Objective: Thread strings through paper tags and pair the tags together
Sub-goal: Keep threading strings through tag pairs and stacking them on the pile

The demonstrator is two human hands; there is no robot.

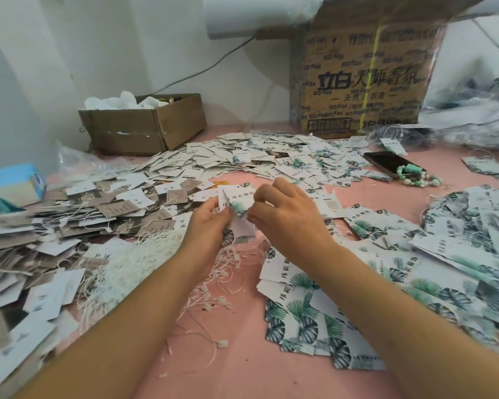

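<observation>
- Head view: both hands meet above the middle of the pink worktop (236,370), with their fingertips together on a small set of held tags (238,197).
- Left hand (211,223): fingers curled, pinching the lower left part of the held tags.
- Right hand (283,208): thumb and fingers pinched at the leaf-printed corner of the same tags. It cannot be told whether a string lies between those fingertips.
- Held tags: lifted off the worktop and tilted. The long axis runs from the hands toward the far edge, and the pinched corner is the near end.
- String bundle (139,263): white, lying just left of the left forearm. Loose strings (225,280) with small clasps lie directly below the hands. The left hand is nearer to both.
- Leaf-print tags (314,321): overlapping stacks beside the right forearm, toward the right edge. The right hand is nearer.
- Judgement: threading appears to be under way at the pinched corner, so any coming move turns on that near end.
</observation>
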